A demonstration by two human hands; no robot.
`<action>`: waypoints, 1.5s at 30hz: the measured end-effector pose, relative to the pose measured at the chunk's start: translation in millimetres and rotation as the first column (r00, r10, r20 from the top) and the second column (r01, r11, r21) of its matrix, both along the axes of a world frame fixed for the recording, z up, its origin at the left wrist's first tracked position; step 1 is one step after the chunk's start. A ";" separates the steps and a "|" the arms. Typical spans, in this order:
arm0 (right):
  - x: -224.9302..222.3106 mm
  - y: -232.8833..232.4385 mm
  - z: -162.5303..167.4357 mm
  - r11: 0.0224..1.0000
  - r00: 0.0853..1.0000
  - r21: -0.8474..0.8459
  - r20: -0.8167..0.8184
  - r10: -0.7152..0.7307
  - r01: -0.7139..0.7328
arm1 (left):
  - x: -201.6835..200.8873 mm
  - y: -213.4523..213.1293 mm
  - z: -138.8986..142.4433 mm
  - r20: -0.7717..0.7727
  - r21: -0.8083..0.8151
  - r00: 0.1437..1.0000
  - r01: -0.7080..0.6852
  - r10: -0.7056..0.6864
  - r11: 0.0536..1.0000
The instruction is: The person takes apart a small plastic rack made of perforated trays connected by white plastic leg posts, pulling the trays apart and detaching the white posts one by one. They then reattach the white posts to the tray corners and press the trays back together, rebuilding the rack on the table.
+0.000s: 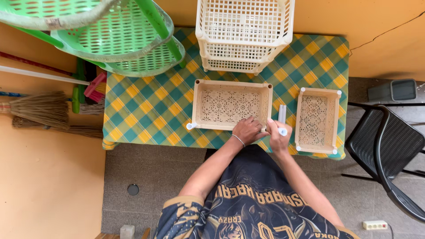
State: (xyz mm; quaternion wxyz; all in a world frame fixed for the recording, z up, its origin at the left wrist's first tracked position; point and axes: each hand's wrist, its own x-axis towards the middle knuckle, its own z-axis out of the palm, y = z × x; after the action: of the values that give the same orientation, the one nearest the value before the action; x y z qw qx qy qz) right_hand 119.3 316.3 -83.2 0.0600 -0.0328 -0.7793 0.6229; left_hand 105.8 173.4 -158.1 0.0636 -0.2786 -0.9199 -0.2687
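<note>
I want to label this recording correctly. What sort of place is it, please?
Probably a home utility corner or porch. A small table with a checked cloth stands against an orange wall, brooms lean beside it, and a black chair stands on a bare concrete floor.

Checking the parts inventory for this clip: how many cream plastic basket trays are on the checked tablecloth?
3. A stacked deep tray at the table's far edge, a wide one in the middle under the left hand, and a narrow one beside the right hand. The stacked unit may contain more tiers.
</note>
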 end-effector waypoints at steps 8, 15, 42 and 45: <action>-18.2 20.8 -12.7 0.928 0.987 -0.358 0.080 0.138 -0.100 | -2.7 0.4 9.8 0.023 0.019 1.000 -0.014 0.014 1.000; -15.5 36.2 -30.9 0.826 0.960 -0.532 0.077 0.269 -0.188 | -1.9 0.0 12.0 0.043 0.025 0.999 -0.017 0.016 1.000; -60.2 104.6 -62.4 0.966 0.825 0.258 0.540 -0.169 0.028 | 5.9 -17.0 33.8 0.012 0.051 0.997 -0.080 0.080 0.995; -62.9 100.5 -69.7 0.961 0.834 0.277 0.528 -0.160 0.009 | 6.5 -18.7 36.2 0.006 0.054 0.996 -0.092 0.092 0.994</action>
State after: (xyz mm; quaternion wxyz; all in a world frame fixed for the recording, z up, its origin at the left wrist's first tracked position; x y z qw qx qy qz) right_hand 56.4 416.8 -152.9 -0.1327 -0.2352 -0.8374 0.4753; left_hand 112.2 154.7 -121.9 0.0816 -0.2335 -0.9243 -0.2908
